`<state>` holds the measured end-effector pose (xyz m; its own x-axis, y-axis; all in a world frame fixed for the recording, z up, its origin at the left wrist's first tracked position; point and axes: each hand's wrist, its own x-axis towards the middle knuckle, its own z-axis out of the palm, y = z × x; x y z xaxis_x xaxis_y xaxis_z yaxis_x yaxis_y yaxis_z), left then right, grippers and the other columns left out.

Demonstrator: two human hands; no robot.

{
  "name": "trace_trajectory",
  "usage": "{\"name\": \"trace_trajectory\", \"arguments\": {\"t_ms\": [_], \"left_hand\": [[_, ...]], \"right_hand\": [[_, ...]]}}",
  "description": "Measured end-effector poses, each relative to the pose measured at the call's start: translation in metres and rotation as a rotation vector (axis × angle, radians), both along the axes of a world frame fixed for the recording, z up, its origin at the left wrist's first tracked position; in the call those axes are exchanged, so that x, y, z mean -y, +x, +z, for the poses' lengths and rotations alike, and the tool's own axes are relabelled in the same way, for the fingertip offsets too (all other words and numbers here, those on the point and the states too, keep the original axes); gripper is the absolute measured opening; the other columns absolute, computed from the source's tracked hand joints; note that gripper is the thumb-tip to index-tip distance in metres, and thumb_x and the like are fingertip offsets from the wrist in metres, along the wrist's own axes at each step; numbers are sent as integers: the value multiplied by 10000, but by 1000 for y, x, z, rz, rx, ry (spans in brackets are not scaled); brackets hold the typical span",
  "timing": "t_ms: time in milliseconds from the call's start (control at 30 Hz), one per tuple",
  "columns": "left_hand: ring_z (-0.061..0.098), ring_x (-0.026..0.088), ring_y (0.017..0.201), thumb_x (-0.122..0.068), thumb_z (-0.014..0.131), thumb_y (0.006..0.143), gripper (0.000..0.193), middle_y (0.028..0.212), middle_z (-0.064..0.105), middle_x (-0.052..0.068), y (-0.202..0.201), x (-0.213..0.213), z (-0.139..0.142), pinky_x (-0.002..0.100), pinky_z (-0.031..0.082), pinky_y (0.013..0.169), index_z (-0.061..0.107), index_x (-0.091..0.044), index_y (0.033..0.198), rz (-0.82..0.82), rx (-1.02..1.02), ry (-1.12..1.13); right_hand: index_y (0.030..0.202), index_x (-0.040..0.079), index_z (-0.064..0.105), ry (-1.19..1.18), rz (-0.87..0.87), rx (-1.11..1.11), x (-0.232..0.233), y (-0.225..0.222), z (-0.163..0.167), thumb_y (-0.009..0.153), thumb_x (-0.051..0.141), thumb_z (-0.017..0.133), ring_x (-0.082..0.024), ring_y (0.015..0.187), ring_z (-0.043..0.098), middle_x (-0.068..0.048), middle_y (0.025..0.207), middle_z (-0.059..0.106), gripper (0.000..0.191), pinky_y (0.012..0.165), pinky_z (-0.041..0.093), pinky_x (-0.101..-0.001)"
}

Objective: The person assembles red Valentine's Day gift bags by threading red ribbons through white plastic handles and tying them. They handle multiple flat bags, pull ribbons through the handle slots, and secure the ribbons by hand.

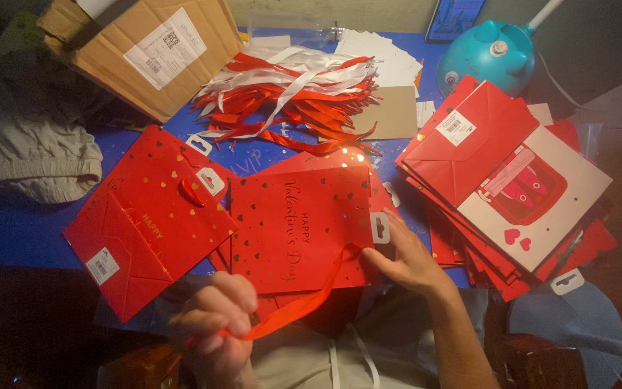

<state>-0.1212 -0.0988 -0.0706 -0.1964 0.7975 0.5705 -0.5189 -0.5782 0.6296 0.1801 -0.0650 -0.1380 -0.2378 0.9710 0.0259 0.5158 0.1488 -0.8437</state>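
Red gift bag (300, 227), flat, gold hearts and script on face, lying on stacked red bags at desk's near edge. Red ribbon (304, 302) runs taut from its lower right corner, slanting down-left

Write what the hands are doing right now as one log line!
left hand: pinching red ribbon | right hand: pressing on red gift bag | ribbon runs to bag

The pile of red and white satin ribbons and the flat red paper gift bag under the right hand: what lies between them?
In the head view, between the ribbon pile and the flat red gift bag shows mostly bare blue table, crossed by one stray red ribbon.
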Motion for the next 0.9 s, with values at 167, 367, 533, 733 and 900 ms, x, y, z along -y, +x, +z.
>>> {"name": "trace_trajectory", "arguments": {"t_ms": [167, 367, 533, 733, 900], "left_hand": [[531, 176, 694, -351, 638, 1035, 267, 751, 597, 38, -18, 5, 33, 301, 461, 582, 776, -124, 1005, -94, 9, 104], [524, 94, 685, -254, 693, 1015, 328, 813, 592, 2, 9, -20, 18, 256, 399, 615, 770, -75, 1279, -258, -147, -222], [565, 72, 746, -79, 760, 944, 217, 859, 663, -13, 62, -69, -8, 234, 461, 668, 777, -23, 1154, -90, -613, -486], [611, 107, 628, -116, 774, 893, 123, 812, 741, 33, 93, -68, -20, 272, 484, 592, 795, -65, 1004, 75, -918, -511], [651, 217, 680, -149, 762, 876, 91, 780, 693, 73, 93, -68, -16, 354, 510, 624, 769, -68, 915, 180, -1111, -362]], "right_hand": [[1452, 31, 471, -58, -4, -10, 1, 0, 4, 844, 195, 744, -357, 1452, 417, -202, 1492, 505, 686, 1183, 313, -439], [1542, 80, 367, -110, -19, -87, 3, -5, 19, 814, 146, 726, -298, 1426, 460, -167, 1526, 475, 815, 1137, 381, -408], [1571, 104, 344, -82, 1, -126, 4, -6, 19, 823, 110, 731, -287, 1439, 450, -157, 1556, 454, 842, 1141, 381, -410], [1574, 127, 364, -111, 5, -168, 3, 0, 11, 824, 121, 732, -276, 1417, 489, -145, 1524, 501, 836, 1140, 401, -398], [1559, 130, 384, -70, -2, -87, 4, 1, 4, 810, 141, 748, -317, 1432, 433, -162, 1505, 504, 832, 1147, 353, -437]]}}
